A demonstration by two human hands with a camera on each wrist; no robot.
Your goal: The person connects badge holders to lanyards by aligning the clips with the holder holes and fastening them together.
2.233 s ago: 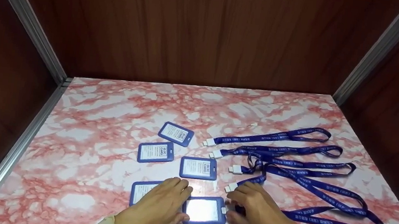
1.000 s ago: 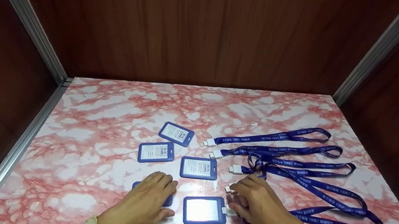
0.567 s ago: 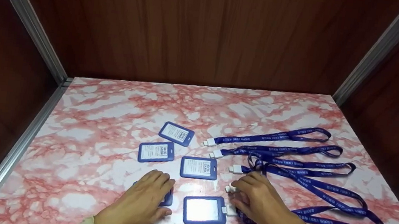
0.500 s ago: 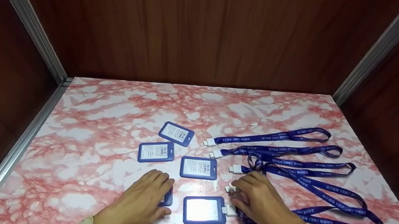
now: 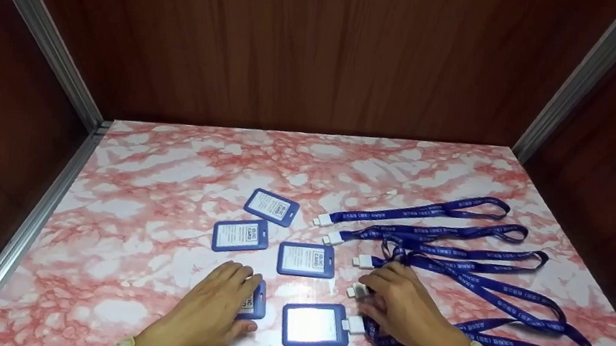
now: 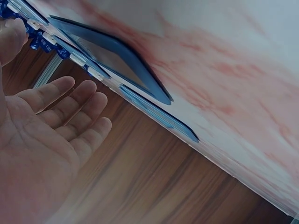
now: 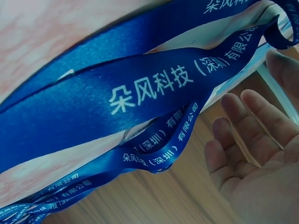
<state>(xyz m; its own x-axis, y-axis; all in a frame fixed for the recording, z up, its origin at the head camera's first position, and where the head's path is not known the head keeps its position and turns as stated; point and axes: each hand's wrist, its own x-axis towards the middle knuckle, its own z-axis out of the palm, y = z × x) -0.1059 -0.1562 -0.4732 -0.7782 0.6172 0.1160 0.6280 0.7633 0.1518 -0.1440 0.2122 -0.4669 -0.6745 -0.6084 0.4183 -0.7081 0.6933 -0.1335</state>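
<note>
My left hand [image 5: 209, 308] is over a blue badge holder [image 5: 256, 305], partly hiding it; in the left wrist view its fingers are loosely bent and grip nothing. A front badge holder [image 5: 315, 325], glare on its window, has a lanyard's white clip [image 5: 355, 324] at its right end. My right hand [image 5: 409, 306] is just right of it, fingertips beside another white clip [image 5: 357, 291]. The right wrist view shows relaxed fingers [image 7: 252, 126] and thumb spread, near a wide blue lanyard strap [image 7: 154, 88] with white lettering. Contact with the clip cannot be made out.
Farther back lie more card holders: one [image 5: 271, 207] at the rear, one [image 5: 240, 235] at left, one [image 5: 306, 260] in the middle. Several blue lanyards [image 5: 426, 213] stretch to the right, some crossing. Dark wooden panels [image 5: 323, 51] enclose the marbled table [image 5: 166, 179].
My left hand has moved left, off the front holder. My right hand has shifted slightly right and away, revealing the white clip at that holder's end. The other holders stay put.
</note>
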